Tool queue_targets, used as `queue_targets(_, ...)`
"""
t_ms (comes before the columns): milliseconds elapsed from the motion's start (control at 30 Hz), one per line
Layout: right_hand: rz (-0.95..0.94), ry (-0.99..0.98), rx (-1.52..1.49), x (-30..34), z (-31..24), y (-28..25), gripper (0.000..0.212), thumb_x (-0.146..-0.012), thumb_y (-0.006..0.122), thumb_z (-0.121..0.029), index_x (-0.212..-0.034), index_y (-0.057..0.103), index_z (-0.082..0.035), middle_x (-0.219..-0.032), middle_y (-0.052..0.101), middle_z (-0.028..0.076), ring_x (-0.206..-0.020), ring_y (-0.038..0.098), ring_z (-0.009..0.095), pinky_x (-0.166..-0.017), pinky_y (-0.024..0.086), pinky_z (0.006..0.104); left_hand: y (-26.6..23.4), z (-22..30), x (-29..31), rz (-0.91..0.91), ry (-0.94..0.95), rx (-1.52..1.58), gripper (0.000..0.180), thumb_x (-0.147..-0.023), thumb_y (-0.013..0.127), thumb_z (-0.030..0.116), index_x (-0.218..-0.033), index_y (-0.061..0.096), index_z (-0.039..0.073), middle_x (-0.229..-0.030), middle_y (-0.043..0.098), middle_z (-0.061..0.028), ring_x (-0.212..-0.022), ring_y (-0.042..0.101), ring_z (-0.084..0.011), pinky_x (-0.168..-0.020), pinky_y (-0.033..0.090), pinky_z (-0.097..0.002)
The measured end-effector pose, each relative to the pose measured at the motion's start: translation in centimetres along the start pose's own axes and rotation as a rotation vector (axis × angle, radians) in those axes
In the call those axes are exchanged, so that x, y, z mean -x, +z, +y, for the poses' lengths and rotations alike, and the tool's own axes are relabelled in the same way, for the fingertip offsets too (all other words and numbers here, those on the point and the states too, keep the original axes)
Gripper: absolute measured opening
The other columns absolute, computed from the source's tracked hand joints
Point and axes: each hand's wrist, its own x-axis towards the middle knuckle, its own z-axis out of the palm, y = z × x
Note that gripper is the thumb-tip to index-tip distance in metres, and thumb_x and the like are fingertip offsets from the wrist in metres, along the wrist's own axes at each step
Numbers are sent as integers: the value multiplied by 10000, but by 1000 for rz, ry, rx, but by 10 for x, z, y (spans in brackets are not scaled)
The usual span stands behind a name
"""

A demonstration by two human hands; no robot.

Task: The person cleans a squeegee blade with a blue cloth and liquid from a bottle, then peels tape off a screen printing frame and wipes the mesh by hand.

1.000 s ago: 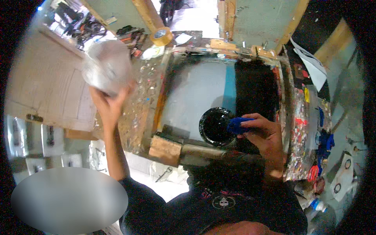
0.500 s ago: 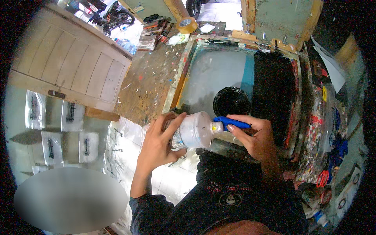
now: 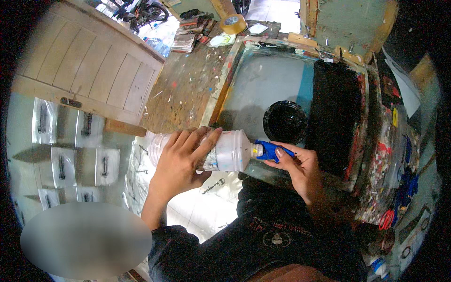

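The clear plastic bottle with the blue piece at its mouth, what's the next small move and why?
Probably twist the blue cap: the left hand grips the clear plastic bottle lying sideways, and the right hand pinches the cap at its mouth.

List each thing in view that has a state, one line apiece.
plastic bottle: lying sideways, held off the table
blue cap: at the bottle's mouth, pinched by fingers
left hand: wrapped around the bottle's body
right hand: gripping the blue cap
black round container: open, resting on the screen frame
tape roll: lying flat on the bench
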Motion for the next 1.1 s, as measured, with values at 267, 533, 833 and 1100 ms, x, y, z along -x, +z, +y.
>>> queue_targets(267,-5,53,-59,0,10,2,340,-985,512,-138,-1201,548,123,-1118,621,199,-965,650,265,-877,550,346,-6,-2,-1,-43,19,-36,920,-530,764,173,-1389,438,122,-1193,569,-131,-1061,555,-305,-914,436,-399)
queue_targets(533,1,88,-100,0,18,1,349,-979,524,-145,-1199,547,125,-1123,622,198,-962,656,278,-881,550,351,-5,-6,0,-57,27,-37,907,-524,758,166,-1375,450,105,-1188,573,-132,-1070,554,-313,-927,434,-405)
queue_targets(833,-31,88,-113,-4,15,12,330,-975,507,-120,-1183,547,134,-1106,624,208,-966,647,240,-889,559,407,1,-16,9,-4,-25,96,880,-509,765,130,-1344,487,103,-1166,589,-133,-1060,565,-316,-926,442,-409)
queue_targets(1100,-83,164,-195,-18,1,30,334,-960,524,-91,-1215,523,124,-1161,589,234,-1024,631,298,-918,543,385,63,-52,37,240,-249,619,847,-448,854,134,-1241,565,57,-1145,637,-146,-1031,631,-294,-910,481,-371)
